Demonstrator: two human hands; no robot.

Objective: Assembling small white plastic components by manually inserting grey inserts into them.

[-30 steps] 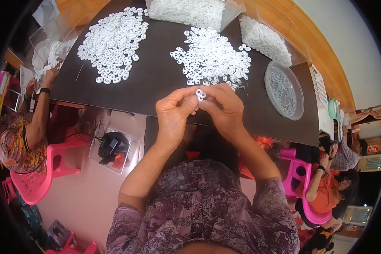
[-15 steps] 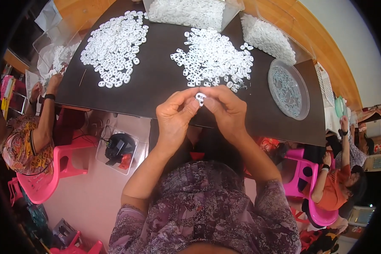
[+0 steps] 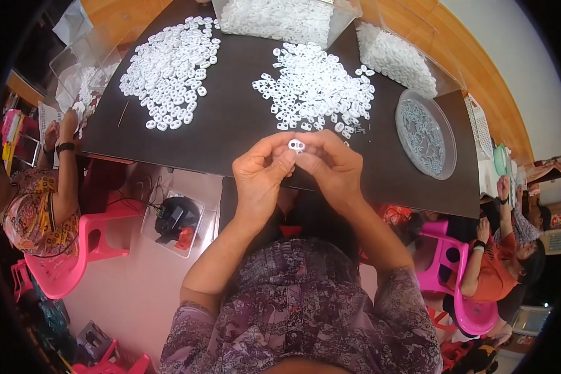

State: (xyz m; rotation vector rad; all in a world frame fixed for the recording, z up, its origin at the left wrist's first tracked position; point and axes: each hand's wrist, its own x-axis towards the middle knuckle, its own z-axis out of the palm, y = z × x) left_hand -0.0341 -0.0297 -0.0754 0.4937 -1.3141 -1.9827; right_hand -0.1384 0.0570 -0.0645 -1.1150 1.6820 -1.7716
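Between my two hands, over the near edge of the dark table (image 3: 230,87), is a small white oval plastic piece with two holes (image 3: 296,145). My left hand (image 3: 260,171) pinches its left side with thumb and forefinger. From the other side, the fingertips of my right hand (image 3: 330,165) close on the same piece. Beyond my hands lies a loose pile of small white plastic pieces (image 3: 321,81). Another pile, of white two-holed oval pieces (image 3: 168,71), spreads at the far left. My fingers cover part of the held piece.
A round clear tray (image 3: 450,163) of small grey metal parts stands at the right. Clear bins of white pieces (image 3: 274,19) line the back. A thin stick (image 3: 123,114) lies at left. People sit at both sides, on pink chairs (image 3: 84,249).
The white piece has tilted between my fingertips, so its two-holed face shows differently. Both hands stay close together, slightly shifted. The person at the right has turned their head.
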